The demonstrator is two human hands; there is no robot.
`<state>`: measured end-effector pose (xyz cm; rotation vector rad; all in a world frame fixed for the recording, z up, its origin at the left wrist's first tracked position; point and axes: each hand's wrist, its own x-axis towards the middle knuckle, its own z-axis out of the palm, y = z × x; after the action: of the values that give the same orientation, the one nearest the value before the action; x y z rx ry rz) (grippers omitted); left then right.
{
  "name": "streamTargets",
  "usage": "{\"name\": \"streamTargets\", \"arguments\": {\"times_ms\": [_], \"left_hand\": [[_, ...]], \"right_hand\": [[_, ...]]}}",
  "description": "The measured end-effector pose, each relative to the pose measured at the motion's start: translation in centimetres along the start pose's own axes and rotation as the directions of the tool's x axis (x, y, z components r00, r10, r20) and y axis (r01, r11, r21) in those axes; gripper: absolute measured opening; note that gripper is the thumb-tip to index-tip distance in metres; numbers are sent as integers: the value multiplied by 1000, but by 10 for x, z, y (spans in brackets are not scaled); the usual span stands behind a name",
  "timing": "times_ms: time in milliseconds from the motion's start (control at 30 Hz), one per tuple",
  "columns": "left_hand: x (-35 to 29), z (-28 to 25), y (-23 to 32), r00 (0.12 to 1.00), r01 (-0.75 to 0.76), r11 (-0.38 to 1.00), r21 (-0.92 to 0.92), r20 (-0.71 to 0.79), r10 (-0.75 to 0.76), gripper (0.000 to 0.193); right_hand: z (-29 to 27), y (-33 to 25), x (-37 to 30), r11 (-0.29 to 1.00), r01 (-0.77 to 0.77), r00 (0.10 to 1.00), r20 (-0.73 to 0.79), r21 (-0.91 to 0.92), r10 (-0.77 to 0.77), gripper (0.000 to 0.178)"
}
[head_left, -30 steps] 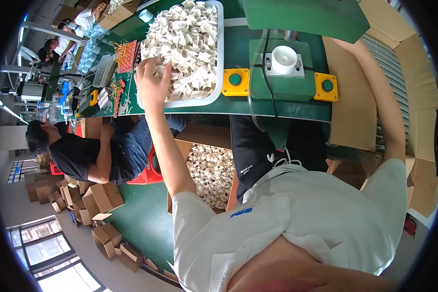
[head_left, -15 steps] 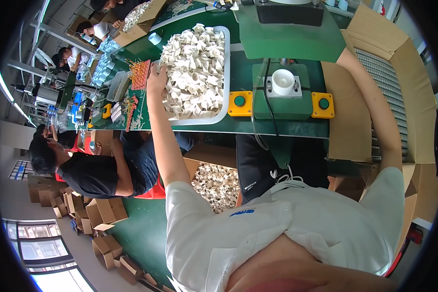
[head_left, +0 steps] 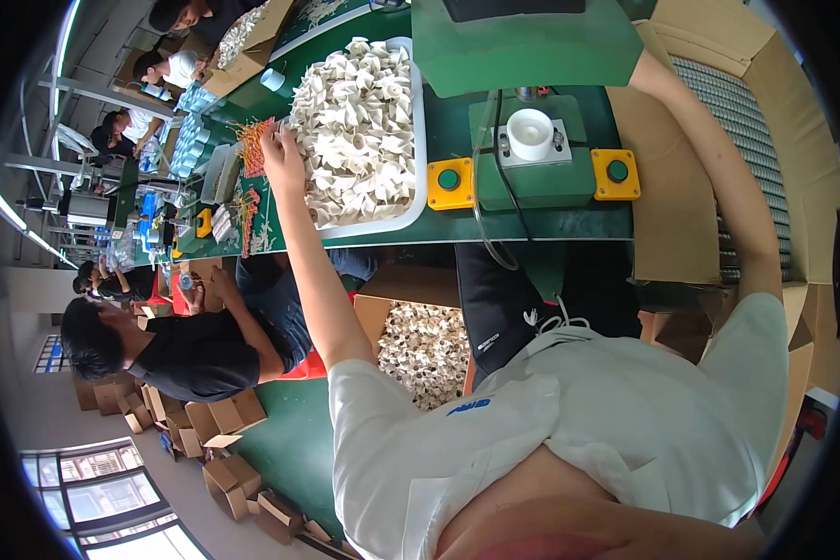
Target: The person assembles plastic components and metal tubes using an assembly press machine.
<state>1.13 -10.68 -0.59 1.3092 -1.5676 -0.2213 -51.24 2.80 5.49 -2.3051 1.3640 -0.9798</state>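
My left hand (head_left: pixel 284 161) is at the left edge of a white tray (head_left: pixel 418 140), between the tray and a bundle of orange-red wires (head_left: pixel 255 149). Its fingers are drawn together at the tips; what they hold, if anything, is too small to make out. White, thin-walled pointed pieces (head_left: pixel 359 140) are heaped in the tray. My right forearm (head_left: pixel 709 140) reaches up along the right side of a green machine head (head_left: pixel 523 47), which hides my right hand's fingers. Below that head, a white round cup (head_left: pixel 529 133) sits in a metal fixture on a green base.
Yellow boxes with green buttons, one left (head_left: pixel 450 184) and one right (head_left: pixel 616 175), flank the base. A clear tube and black cable hang in front. At right stands a carton (head_left: pixel 677 187) of stacked metallic cylinders. A box of small pale parts (head_left: pixel 425 350) is below the table. Co-workers sit at left.
The whole view has shifted slightly. My left hand has drawn back a little from the pieces in the tray, and its fingers have come together. The right arm stays behind the machine head.
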Motion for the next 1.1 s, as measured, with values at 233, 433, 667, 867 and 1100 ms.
{"name": "streamTargets", "arguments": {"times_ms": [233,433,667,867,1100], "left_hand": [[7,-9,11,992,26,995,94,-128,-14,37],[-5,-21,60,967,-127,979,160,-198,158,35],[-89,87,230,918,-124,955,-270,333,214,22],[-112,131,213,715,313,896,-316,699,-3,28],[-106,131,207,658,407,876,-257,748,-86,28]], "right_hand": [[12,41,1,997,67,996,-61,49,-64,44],[21,78,12,972,18,1000,-21,234,-14,40],[28,105,18,916,-300,954,66,267,293,37],[21,51,15,950,-290,950,154,113,272,37],[29,67,14,939,-287,950,180,190,254,36]]}}
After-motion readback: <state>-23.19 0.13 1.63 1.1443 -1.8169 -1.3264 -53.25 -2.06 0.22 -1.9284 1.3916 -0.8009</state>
